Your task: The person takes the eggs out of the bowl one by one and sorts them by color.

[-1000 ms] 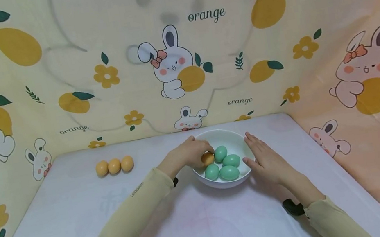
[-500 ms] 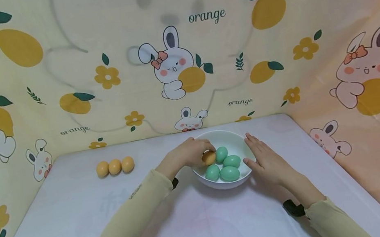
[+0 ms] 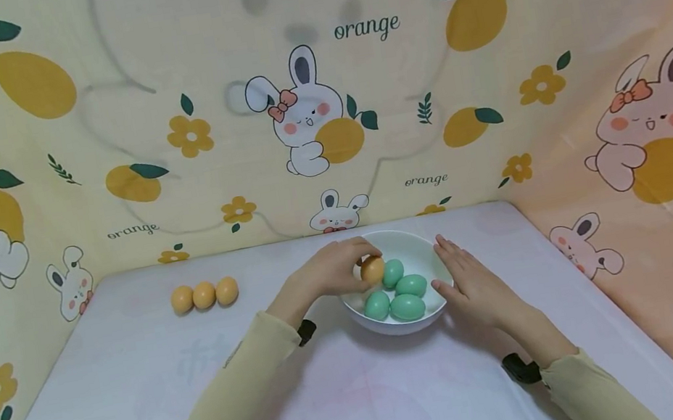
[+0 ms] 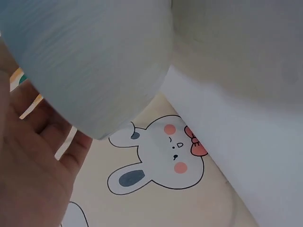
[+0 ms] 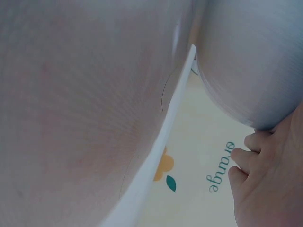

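Observation:
In the head view, my left hand pinches an orange egg between thumb and fingers, over the left side of a white bowl. Several green eggs lie inside the bowl. My right hand rests with straight fingers against the bowl's right rim. The left wrist view has the left hand beside the bowl's outer wall, with the egg out of sight. From the right wrist, the right hand shows against the outside of the bowl.
Three orange eggs stand in a row at the back left of the white table. A patterned cloth with rabbits and oranges hangs behind and around the sides of the table.
The left hand has lifted the orange egg up from low in the bowl and slightly toward the back. The right hand and the bowl stay in place.

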Tool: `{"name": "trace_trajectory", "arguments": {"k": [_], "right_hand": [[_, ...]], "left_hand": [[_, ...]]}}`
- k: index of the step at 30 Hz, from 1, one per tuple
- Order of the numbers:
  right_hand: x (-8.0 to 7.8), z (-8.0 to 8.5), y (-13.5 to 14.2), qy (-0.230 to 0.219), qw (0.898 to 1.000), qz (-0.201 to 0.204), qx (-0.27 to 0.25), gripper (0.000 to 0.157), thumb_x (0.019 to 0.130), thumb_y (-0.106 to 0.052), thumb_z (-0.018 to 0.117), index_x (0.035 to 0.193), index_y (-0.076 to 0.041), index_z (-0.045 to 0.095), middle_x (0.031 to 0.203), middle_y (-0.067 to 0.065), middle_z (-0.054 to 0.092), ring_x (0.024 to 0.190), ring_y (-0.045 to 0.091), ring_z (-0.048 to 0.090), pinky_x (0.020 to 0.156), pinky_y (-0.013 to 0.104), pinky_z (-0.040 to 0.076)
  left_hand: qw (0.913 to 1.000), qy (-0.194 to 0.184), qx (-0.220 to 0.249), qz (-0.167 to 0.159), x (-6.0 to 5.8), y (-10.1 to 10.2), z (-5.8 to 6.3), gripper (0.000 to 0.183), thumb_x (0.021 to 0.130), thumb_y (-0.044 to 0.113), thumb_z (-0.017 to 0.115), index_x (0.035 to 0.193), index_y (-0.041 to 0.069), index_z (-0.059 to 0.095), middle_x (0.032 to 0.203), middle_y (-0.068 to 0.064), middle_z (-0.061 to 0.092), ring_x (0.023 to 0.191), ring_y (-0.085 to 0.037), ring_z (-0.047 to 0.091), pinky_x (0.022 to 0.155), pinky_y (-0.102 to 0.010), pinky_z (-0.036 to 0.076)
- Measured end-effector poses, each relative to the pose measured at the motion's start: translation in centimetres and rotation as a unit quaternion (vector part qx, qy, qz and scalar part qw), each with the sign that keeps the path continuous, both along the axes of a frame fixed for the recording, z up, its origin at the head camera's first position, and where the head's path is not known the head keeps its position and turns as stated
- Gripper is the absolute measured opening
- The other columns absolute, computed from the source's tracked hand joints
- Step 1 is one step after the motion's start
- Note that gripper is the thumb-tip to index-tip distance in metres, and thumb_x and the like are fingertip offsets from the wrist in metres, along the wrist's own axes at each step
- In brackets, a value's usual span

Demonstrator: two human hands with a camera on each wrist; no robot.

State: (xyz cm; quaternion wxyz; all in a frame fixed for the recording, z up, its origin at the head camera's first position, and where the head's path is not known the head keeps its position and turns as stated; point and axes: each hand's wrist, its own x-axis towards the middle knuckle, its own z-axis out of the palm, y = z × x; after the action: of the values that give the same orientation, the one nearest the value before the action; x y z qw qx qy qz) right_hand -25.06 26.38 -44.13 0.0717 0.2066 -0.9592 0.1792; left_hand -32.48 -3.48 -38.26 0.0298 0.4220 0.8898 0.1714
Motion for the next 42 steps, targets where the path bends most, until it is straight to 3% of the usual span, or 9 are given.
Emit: {"name": "trace_trajectory", "arguments": {"k": [8, 15, 23, 29, 33, 42], "right_hand": [[-0.1, 0.0, 0.0, 0.002, 1.000, 0.001, 0.001, 0.077, 0.109, -0.046, 0.043, 0.163, 0.004, 0.020, 0.173, 0.017, 0.011, 0.158, 0.040, 0.015, 0.127, 0.056, 0.016], [0.0, 0.0, 0.1, -0.002, 1.000, 0.000, 0.001, 0.077, 0.110, -0.046, 0.043, 0.163, 0.004, 0.018, 0.173, 0.017, 0.010, 0.159, 0.039, 0.012, 0.127, 0.056, 0.016], [0.0, 0.0, 0.1, 0.000, 1.000, 0.002, 0.001, 0.077, 0.110, -0.046, 0.043, 0.163, 0.005, 0.019, 0.173, 0.017, 0.009, 0.159, 0.038, 0.012, 0.127, 0.056, 0.016], [0.1, 0.2, 0.0, -0.004, 1.000, 0.002, -0.001, 0.078, 0.110, -0.047, 0.042, 0.163, 0.004, 0.018, 0.173, 0.017, 0.009, 0.159, 0.039, 0.012, 0.127, 0.057, 0.016], [0.1, 0.2, -0.1, -0.004, 1.000, 0.002, -0.001, 0.078, 0.110, -0.047, 0.042, 0.163, 0.003, 0.018, 0.174, 0.016, 0.009, 0.159, 0.039, 0.012, 0.127, 0.057, 0.016], [0.1, 0.2, -0.1, -0.004, 1.000, 0.002, -0.002, 0.078, 0.110, -0.047, 0.043, 0.163, 0.004, 0.018, 0.173, 0.017, 0.009, 0.158, 0.040, 0.013, 0.127, 0.057, 0.016]], "left_hand": [[0.9953, 0.029, 0.086, 0.034, 0.6, -1.0, -0.5, 0.054, 0.085, 0.019, 0.083, 0.136, 0.012, 0.066, 0.134, -0.001, 0.064, 0.109, -0.015, 0.063, 0.097, -0.031, 0.052], [0.9842, 0.055, 0.158, 0.059, 0.7, -2.1, -1.3, 0.059, 0.083, 0.016, 0.085, 0.138, 0.008, 0.064, 0.142, -0.007, 0.059, 0.110, -0.017, 0.064, 0.098, -0.033, 0.053], [0.9709, 0.079, 0.210, 0.085, 0.6, -3.6, -2.1, 0.060, 0.083, 0.013, 0.085, 0.139, 0.008, 0.062, 0.141, -0.005, 0.061, 0.109, -0.018, 0.064, 0.099, -0.036, 0.053], [0.9649, 0.083, 0.225, 0.108, 0.5, -5.1, -2.6, 0.060, 0.084, 0.013, 0.084, 0.139, 0.012, 0.062, 0.136, -0.001, 0.061, 0.109, -0.016, 0.061, 0.098, -0.034, 0.054], [0.9621, 0.085, 0.232, 0.116, 0.3, -6.2, -2.8, 0.060, 0.083, 0.011, 0.085, 0.138, 0.008, 0.062, 0.137, -0.003, 0.060, 0.108, -0.018, 0.061, 0.097, -0.037, 0.055], [0.9615, 0.104, 0.218, 0.131, 0.0, -9.0, -3.4, 0.059, 0.082, 0.010, 0.085, 0.136, 0.006, 0.063, 0.136, -0.007, 0.061, 0.107, -0.022, 0.062, 0.096, -0.043, 0.055]]}}
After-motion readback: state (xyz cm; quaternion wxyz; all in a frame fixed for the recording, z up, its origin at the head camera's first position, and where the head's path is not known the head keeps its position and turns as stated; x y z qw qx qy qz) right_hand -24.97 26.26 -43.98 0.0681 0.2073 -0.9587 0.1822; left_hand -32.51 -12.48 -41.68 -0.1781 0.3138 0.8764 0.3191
